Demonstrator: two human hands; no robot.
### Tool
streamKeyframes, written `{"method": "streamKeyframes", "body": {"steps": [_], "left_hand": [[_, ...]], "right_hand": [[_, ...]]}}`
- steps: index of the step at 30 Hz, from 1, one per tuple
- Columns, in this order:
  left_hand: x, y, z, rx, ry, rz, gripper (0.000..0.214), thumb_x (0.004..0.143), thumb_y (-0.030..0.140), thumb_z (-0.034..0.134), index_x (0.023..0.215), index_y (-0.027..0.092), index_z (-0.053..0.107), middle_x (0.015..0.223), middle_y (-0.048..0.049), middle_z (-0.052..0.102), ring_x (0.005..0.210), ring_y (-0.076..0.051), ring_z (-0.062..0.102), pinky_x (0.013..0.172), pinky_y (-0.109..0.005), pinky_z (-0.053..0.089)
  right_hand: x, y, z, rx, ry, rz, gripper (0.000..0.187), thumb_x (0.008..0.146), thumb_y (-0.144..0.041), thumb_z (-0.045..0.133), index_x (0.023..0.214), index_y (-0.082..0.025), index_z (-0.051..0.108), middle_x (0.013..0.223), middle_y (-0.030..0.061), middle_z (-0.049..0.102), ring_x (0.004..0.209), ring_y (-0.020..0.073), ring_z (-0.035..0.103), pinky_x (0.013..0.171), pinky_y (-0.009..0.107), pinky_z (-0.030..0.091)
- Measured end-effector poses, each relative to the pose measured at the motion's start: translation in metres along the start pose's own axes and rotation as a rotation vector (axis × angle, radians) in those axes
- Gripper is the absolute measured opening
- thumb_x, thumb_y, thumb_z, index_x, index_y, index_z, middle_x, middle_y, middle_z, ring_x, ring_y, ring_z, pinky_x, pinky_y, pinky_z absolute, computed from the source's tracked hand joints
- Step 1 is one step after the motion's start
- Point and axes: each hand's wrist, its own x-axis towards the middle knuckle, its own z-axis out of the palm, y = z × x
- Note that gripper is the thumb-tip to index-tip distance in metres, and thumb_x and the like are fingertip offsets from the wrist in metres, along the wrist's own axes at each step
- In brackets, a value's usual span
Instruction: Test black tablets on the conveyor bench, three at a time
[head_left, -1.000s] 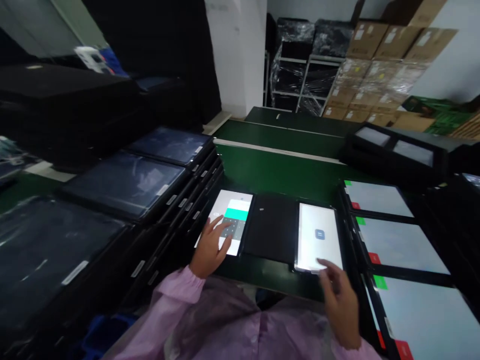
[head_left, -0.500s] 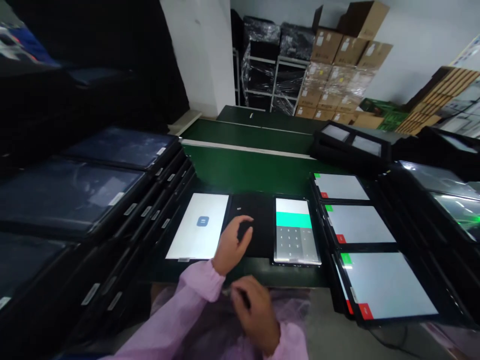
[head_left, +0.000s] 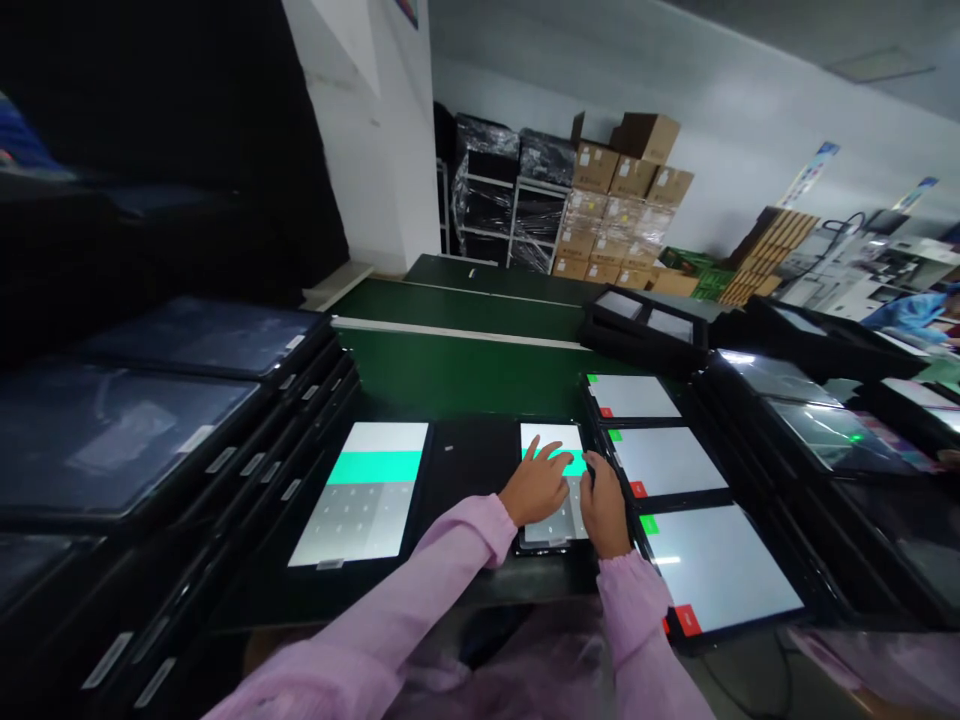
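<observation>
While both hands sit on it, right tablet lies flat on the bench at the person's 12, keypad showing. Count: two lit tablets on the green, one dark slab between them, three white-screen tablets racked at 3. Left hand has its fingers spread open on the glass, hiding most keys. Right hand is at its 3 o'clock edge, grip unclear. Dark tablet stacks at 9. Versus 0.5 s ago: left tablet went from icon to keypad, left hand left the slab, right hand came up.
</observation>
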Motion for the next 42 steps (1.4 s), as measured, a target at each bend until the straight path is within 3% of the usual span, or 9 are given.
{"method": "streamKeyframes", "body": {"steps": [6, 9, 12, 15, 19, 26, 31, 37, 42], "left_hand": [[0.001, 0.001, -0.001, -0.029, 0.041, 0.007, 0.046, 0.090, 0.011, 0.047, 0.135, 0.019, 0.055, 0.136, -0.0105, 0.067, 0.153, -0.027, 0.039, 0.133, -0.056, 0.016], [0.004, 0.000, 0.009, 0.000, 0.006, 0.028, 0.043, 0.092, 0.013, 0.047, 0.133, 0.019, 0.056, 0.135, -0.0115, 0.067, 0.152, -0.028, 0.040, 0.132, -0.059, 0.016], [0.002, -0.001, 0.008, -0.016, 0.012, 0.005, 0.042, 0.092, 0.012, 0.047, 0.131, 0.021, 0.057, 0.131, -0.0108, 0.069, 0.151, -0.028, 0.041, 0.131, -0.062, 0.015], [-0.010, -0.002, -0.004, -0.082, 0.083, -0.072, 0.042, 0.091, 0.009, 0.046, 0.129, 0.021, 0.057, 0.131, -0.0099, 0.069, 0.150, -0.027, 0.042, 0.131, -0.061, 0.016], [-0.036, -0.010, -0.015, -0.148, 0.196, -0.209, 0.042, 0.088, 0.006, 0.045, 0.125, 0.022, 0.056, 0.129, -0.0090, 0.068, 0.143, -0.027, 0.049, 0.130, -0.062, 0.017], [-0.066, -0.024, -0.004, -0.246, 0.327, -0.238, 0.038, 0.090, 0.007, 0.044, 0.122, 0.022, 0.057, 0.126, -0.0085, 0.068, 0.137, -0.024, 0.054, 0.130, -0.061, 0.021], [-0.069, -0.023, -0.007, -0.275, 0.328, -0.178, 0.039, 0.091, 0.008, 0.045, 0.125, 0.022, 0.058, 0.127, -0.0087, 0.067, 0.138, -0.024, 0.053, 0.130, -0.059, 0.023], [-0.067, -0.018, -0.011, -0.235, 0.227, -0.155, 0.036, 0.090, 0.008, 0.045, 0.116, 0.024, 0.064, 0.114, -0.0053, 0.072, 0.134, -0.024, 0.055, 0.131, -0.056, 0.023], [-0.068, -0.020, -0.008, -0.266, 0.275, -0.152, 0.037, 0.089, 0.006, 0.044, 0.117, 0.023, 0.063, 0.114, -0.0060, 0.071, 0.130, -0.023, 0.058, 0.129, -0.056, 0.027]], "right_hand": [[0.003, 0.006, 0.005, -0.011, -0.003, -0.005, 0.038, 0.100, -0.028, 0.038, 0.126, -0.015, 0.062, 0.123, 0.0180, 0.068, 0.115, 0.0308, 0.064, 0.103, 0.053, 0.052], [0.003, 0.005, 0.002, -0.017, 0.030, -0.003, 0.040, 0.103, -0.031, 0.036, 0.132, -0.015, 0.058, 0.130, 0.0185, 0.065, 0.124, 0.0303, 0.060, 0.109, 0.054, 0.048], [0.003, 0.003, 0.004, -0.014, 0.012, -0.014, 0.039, 0.102, -0.031, 0.035, 0.128, -0.016, 0.060, 0.125, 0.0174, 0.067, 0.119, 0.0300, 0.063, 0.106, 0.053, 0.050], [0.002, 0.002, 0.005, -0.007, -0.016, -0.011, 0.037, 0.101, -0.031, 0.037, 0.123, -0.016, 0.062, 0.119, 0.0168, 0.069, 0.113, 0.0305, 0.065, 0.103, 0.053, 0.052], [-0.008, -0.003, -0.001, 0.011, -0.017, 0.021, 0.039, 0.104, -0.032, 0.035, 0.130, -0.014, 0.059, 0.130, 0.0178, 0.066, 0.124, 0.0306, 0.060, 0.108, 0.054, 0.048], [-0.025, -0.025, 0.003, 0.081, -0.134, -0.009, 0.036, 0.107, -0.033, 0.039, 0.134, -0.018, 0.056, 0.127, 0.0145, 0.068, 0.123, 0.0281, 0.062, 0.109, 0.051, 0.048], [-0.023, -0.036, 0.009, 0.089, -0.219, -0.060, 0.030, 0.105, -0.031, 0.041, 0.124, -0.022, 0.062, 0.121, 0.0109, 0.070, 0.116, 0.0266, 0.065, 0.103, 0.047, 0.052], [-0.005, -0.012, 0.000, -0.001, -0.077, 0.045, 0.039, 0.105, -0.034, 0.034, 0.129, -0.015, 0.058, 0.129, 0.0183, 0.065, 0.124, 0.0307, 0.060, 0.108, 0.053, 0.047], [0.001, -0.007, 0.005, -0.017, -0.107, 0.053, 0.037, 0.102, -0.034, 0.038, 0.126, -0.016, 0.060, 0.125, 0.0171, 0.067, 0.118, 0.0308, 0.063, 0.104, 0.051, 0.049]]}}
